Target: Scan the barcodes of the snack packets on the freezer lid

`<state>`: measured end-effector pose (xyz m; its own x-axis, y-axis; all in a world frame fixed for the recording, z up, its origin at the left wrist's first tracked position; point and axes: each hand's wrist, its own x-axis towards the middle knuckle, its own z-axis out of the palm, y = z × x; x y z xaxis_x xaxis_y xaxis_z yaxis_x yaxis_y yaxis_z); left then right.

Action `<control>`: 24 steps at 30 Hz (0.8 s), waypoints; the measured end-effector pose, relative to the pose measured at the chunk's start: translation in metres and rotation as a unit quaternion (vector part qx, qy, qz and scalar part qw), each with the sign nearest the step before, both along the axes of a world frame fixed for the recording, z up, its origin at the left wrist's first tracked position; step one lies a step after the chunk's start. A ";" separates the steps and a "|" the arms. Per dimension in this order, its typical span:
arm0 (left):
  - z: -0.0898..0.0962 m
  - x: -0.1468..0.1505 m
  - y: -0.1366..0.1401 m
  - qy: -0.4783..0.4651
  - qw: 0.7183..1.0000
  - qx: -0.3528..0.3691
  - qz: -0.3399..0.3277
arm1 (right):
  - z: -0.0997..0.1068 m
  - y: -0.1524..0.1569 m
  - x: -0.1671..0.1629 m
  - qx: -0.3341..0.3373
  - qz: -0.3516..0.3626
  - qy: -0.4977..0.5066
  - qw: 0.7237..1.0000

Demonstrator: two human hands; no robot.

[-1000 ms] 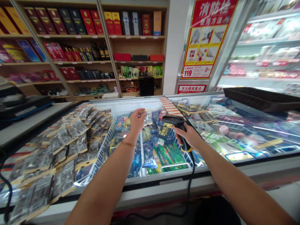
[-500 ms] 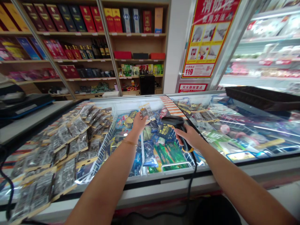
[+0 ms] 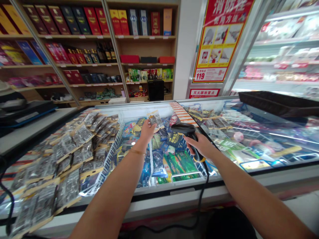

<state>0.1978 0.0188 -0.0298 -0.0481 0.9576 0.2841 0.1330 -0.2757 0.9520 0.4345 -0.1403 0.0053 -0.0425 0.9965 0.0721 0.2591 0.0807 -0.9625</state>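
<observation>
My left hand pinches the lower left edge of a small clear-and-tan snack packet, held up above the freezer. My right hand is wrapped around the grip of a black barcode scanner, whose head points left toward the packet. From the scanner a black cable hangs down over the freezer's front edge. Under both hands lie frozen treats in wire baskets, among them green wrappers. Many similar packets are spread in overlapping rows on the glass at the left.
The chest freezer spans the width before me. A dark brown tray rests on its right side. Black equipment stands at far left. Behind are shelves of boxes, a red fire-hydrant poster and a lit cooler.
Almost nothing differs. The view shifts very slightly; the packet and the scanner stay in my hands at about the same places.
</observation>
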 end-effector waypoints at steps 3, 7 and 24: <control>0.003 0.000 -0.002 -0.011 1.000 -0.012 0.007 | 0.000 0.001 0.000 -0.004 -0.008 0.018 1.000; 0.008 0.007 -0.006 -0.032 0.999 -0.027 0.031 | 0.006 0.000 0.005 -0.016 -0.021 0.069 0.997; 0.009 0.293 -0.006 -0.022 0.990 -0.092 -0.107 | 0.028 -0.064 0.211 0.010 -0.295 0.128 0.947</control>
<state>0.4910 0.0125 -0.0205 0.1524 0.9826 0.1062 0.0467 -0.1145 0.9923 0.6451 -0.2039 0.0331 0.5421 0.8400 0.0238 0.0235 0.0132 -0.9996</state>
